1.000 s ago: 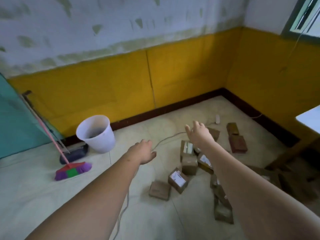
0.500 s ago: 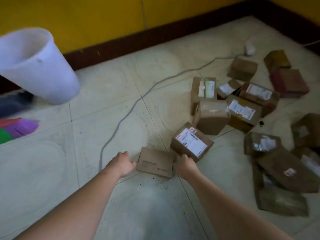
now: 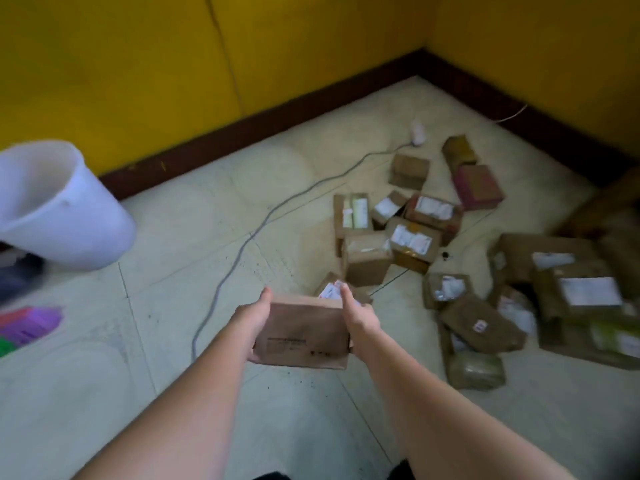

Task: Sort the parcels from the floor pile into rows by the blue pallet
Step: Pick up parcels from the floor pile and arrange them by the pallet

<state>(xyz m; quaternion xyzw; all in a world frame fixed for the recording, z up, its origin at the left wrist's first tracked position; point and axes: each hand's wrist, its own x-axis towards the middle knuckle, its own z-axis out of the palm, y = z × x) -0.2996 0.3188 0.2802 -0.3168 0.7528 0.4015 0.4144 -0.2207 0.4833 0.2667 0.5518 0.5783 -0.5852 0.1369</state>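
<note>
- Both hands are on one flat brown parcel (image 3: pixel 304 332), held up off the tiled floor (image 3: pixel 173 393), just in front of the floor pile (image 3: pixel 450 265).
- Left hand (image 3: pixel 251 317) is clamped on the parcel's left edge, thumb lying along the top-left corner, fingers hidden under it.
- Right hand (image 3: pixel 358 315) is clamped on the right edge, thumb up and pointing toward the pile, fingers wrapped under the lower right corner.
- Parcel's broad face is toward the camera, with small dark printed text near its lower edge; too blurred to read.
- Just behind the held parcel, on the pile's near edge: a box with a white-and-red label (image 3: pixel 332 289), mostly hidden by the parcel and right thumb.
- Pile core: a cluster of brown boxes with white labels, touching or overlapping.
- Far side of the pile: a reddish-pink box (image 3: pixel 479 187) and two plain brown ones, slightly apart from the cluster.
- Right side of the pile: bigger flattened cartons (image 3: pixel 571 271), overlapping each other.
- Near-right edge of the pile: a greenish wrapped bundle (image 3: pixel 476 370).
- A grey cable (image 3: pixel 242 244) runs along the floor left of the pile, ending at a white plug block (image 3: pixel 417 131) beyond the pile.
- Well left of the pile: a white bucket (image 3: pixel 59 209) by the dark skirting of the yellow wall (image 3: pixel 138 81); a purple-and-green broom head (image 3: pixel 24 323) below it at the frame edge.
- No pallet in frame.
</note>
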